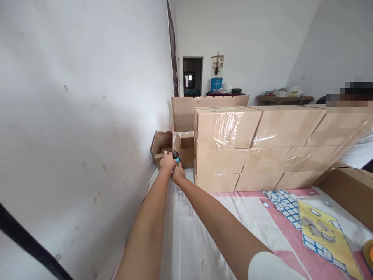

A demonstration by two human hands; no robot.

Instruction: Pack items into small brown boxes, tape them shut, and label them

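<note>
Both arms reach forward and the hands meet at two small open cardboard boxes by the wall. My left hand (167,160) is closed, its fingers curled at the near rim of the left open box (157,146). Just right of it and slightly lower, my right hand (178,173) is closed too, with its fingers partly hidden. A small black-and-blue thing (176,158) shows between the hands, too small to name. Beside it stands the right open box (187,156), flaps up. Which hand grips the small thing is unclear.
Taped cardboard cartons (223,130) form a stacked row to the right. Behind stands a cardboard panel (183,114). A white wall (87,116) runs close along the left. Patterned cloth (186,233) covers the surface below. At far right are another carton (346,194) and a person (361,149).
</note>
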